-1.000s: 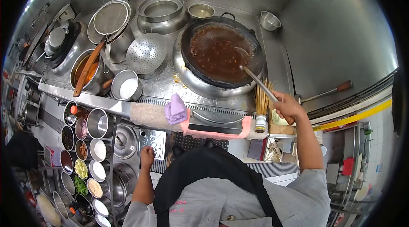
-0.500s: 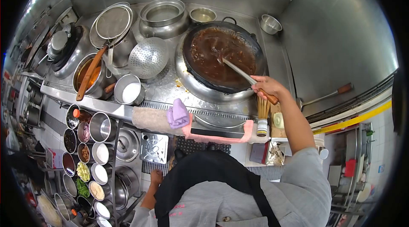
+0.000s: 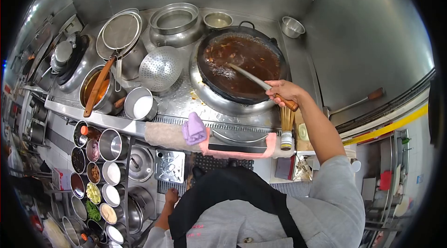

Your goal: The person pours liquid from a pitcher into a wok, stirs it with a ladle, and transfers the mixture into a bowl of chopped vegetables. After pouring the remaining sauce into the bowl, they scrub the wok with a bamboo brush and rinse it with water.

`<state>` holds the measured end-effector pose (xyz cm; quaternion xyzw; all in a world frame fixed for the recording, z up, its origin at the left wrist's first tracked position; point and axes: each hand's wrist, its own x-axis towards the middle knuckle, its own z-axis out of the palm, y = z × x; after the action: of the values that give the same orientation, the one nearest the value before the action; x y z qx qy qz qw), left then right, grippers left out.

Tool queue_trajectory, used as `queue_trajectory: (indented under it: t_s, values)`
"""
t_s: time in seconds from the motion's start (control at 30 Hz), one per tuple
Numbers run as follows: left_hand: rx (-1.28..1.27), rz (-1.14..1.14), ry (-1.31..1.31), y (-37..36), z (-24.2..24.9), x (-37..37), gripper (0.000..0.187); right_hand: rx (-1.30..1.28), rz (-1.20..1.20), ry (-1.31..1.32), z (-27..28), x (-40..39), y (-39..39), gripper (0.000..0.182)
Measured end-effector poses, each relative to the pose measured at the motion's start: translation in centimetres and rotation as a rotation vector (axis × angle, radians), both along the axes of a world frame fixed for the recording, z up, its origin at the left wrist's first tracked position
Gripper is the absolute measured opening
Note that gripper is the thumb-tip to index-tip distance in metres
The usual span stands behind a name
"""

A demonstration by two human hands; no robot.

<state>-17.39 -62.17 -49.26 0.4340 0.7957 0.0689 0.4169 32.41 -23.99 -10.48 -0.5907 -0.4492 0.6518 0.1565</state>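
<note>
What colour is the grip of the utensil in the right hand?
The grip is orange-brown, seen best in the head view.

I stand in a professional kitchen: before me is a steel cooking counter [image 3: 179,96] with a very large wok [image 3: 219,91], and at my left are many ingredient pots [image 3: 111,144].

Sits near the right edge of the stovetop [image 3: 176,101] as a round black wok [image 3: 218,90], filled with glossy brown soup [image 3: 253,57]; slants down into it as a long-handled ladle [image 3: 249,76], with head sunk from sight and wooden grip [image 3: 287,103] past the rim
</note>
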Motion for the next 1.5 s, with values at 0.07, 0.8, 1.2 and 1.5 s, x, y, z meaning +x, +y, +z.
queue_trajectory:
  t_s: [0.07, 0.8, 1.2, 1.5]
  values:
    - [0.076, -0.032, 0.012, 0.9, 0.0, 0.1, 0.025, -0.028, 0.045, 0.004, 0.9, 0.4, -1.7, 0.068]
    - [0.062, -0.025, -0.009, 3.2, -3.2, 0.6, 0.026, 0.013, 0.064, -0.333, 3.9, 11.3, -7.8, 0.069]
    - [0.232, 0.019, -0.036, 1.1, -3.8, 1.3, 0.025, 0.014, 0.095, -0.206, 0.8, 8.7, -5.5, 0.067]
    - [0.134, 0.189, -0.245, 0.5, -0.2, 2.6, 0.017, 0.177, 0.026, -0.335, -1.3, 5.5, -1.9, 0.072]
